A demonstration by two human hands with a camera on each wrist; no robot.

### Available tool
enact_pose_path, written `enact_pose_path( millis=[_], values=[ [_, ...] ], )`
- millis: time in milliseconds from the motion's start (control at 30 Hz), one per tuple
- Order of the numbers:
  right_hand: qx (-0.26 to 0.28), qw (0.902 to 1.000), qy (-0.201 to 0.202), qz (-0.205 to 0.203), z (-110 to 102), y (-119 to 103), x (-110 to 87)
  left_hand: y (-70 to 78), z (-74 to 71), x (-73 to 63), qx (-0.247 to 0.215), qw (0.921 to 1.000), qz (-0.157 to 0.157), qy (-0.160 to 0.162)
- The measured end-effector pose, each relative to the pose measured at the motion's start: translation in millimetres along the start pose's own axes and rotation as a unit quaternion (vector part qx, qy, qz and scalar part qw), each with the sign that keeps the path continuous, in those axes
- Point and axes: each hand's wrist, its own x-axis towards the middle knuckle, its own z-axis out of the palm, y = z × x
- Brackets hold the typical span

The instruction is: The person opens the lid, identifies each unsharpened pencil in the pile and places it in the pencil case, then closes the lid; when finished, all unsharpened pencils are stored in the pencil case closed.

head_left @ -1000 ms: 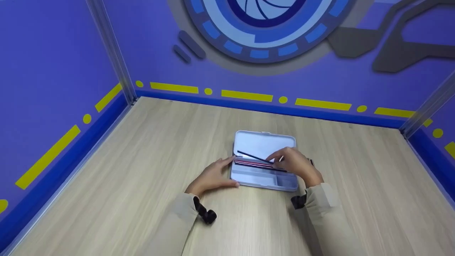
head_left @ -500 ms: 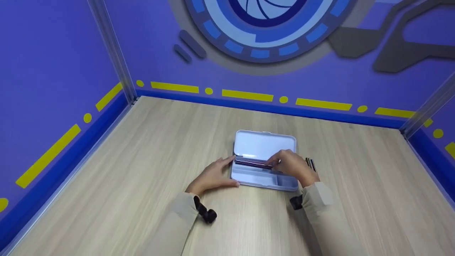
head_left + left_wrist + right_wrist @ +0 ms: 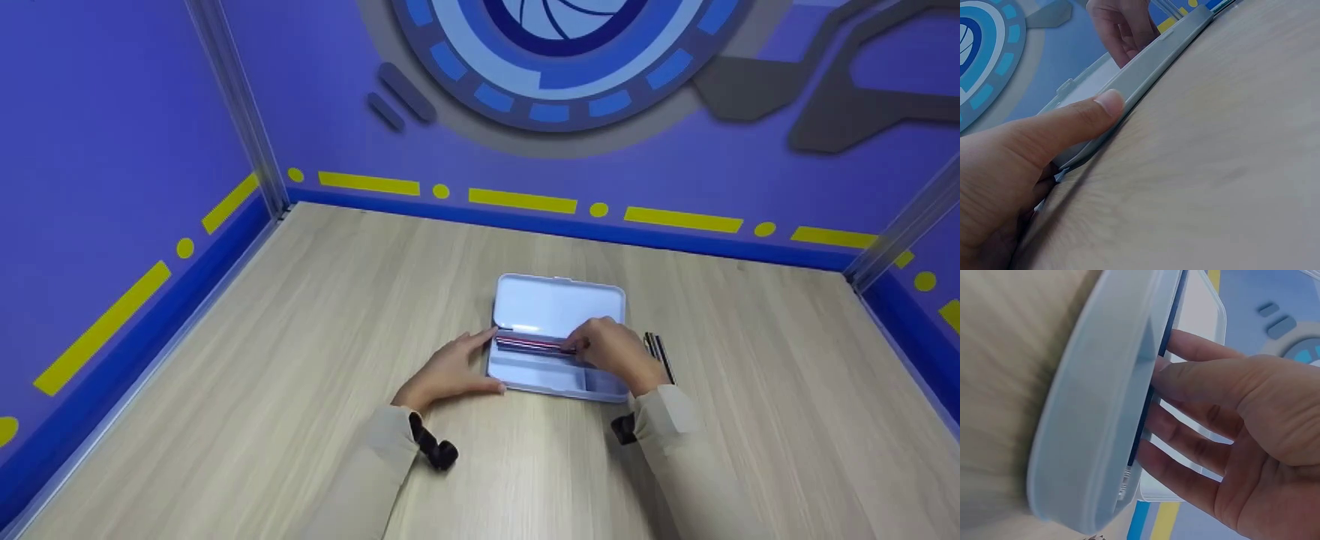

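Note:
An open pale pencil case [image 3: 536, 375] lies on the table, its lid [image 3: 559, 300] folded back on the far side. My left hand [image 3: 446, 371] grips the case's left end, with the thumb [image 3: 1092, 115] along the near wall and the fingers round the end. Several pencils [image 3: 529, 344], dark and red-striped, lie lengthwise in the far compartment. Over the right part of that compartment, my right hand [image 3: 619, 356] pinches a dark pencil [image 3: 1143, 419] between thumb and fingers, down inside the case. The hand hides the pencils' right ends in the head view.
Several more dark pencils [image 3: 658, 352] lie on the table just right of the case, partly behind the right wrist. A wood-grain table [image 3: 360, 300] surrounds the case. Blue panels [image 3: 337, 135] stand at the back and both sides.
The dark pencil that was tilted above the case has come down into the far compartment with the right hand. The left hand stays at the case's left end.

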Motion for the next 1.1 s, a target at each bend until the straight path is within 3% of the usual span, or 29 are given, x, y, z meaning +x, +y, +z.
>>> enact_pose_path(
  millis=[433,700,1100],
  values=[
    [0.008,0.9998,-0.009,0.018,-3.7,2.2,-4.1,0.9,0.2,1.0,0.004,1.0000,-0.003,0.001],
    [-0.016,0.9997,0.014,0.016,-15.7,4.7,-13.5,0.0,0.7,1.2,0.004,1.0000,-0.006,0.002],
    [0.019,0.9984,0.045,0.029,-33.5,32.5,-39.0,0.8,0.1,0.7,-0.003,1.0000,-0.006,0.002]
  ],
)
